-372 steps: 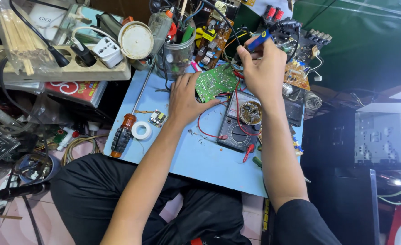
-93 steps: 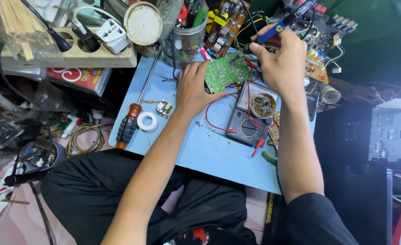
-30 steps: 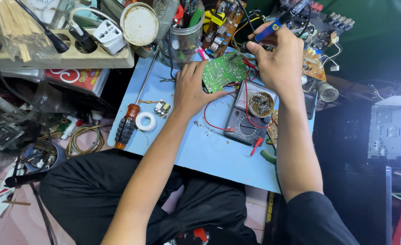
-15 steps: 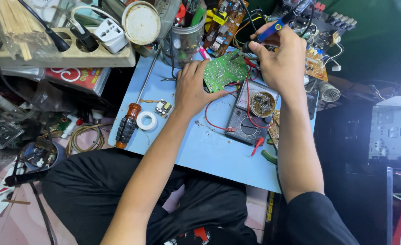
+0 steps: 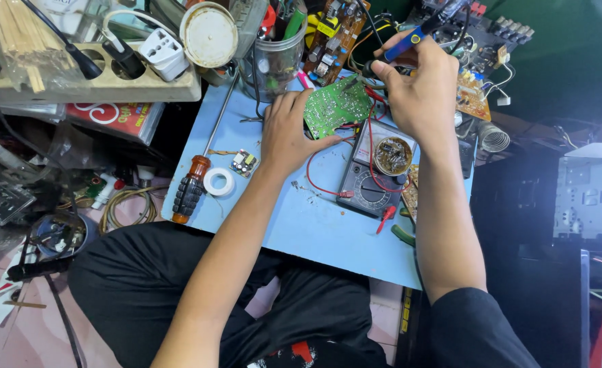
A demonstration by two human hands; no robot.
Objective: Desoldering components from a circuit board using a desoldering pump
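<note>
Barely shifted since half a second earlier — left hand (image 5: 289,136) still pressed on the green circuit board (image 5: 337,107), fingers curled over its left edge. Board propped just above the multimeter (image 5: 374,172) on the blue table (image 5: 301,225). Right hand (image 5: 420,85) closed around the blue-handled soldering iron (image 5: 410,39), directly right of the board — tip at its upper edge.
</note>
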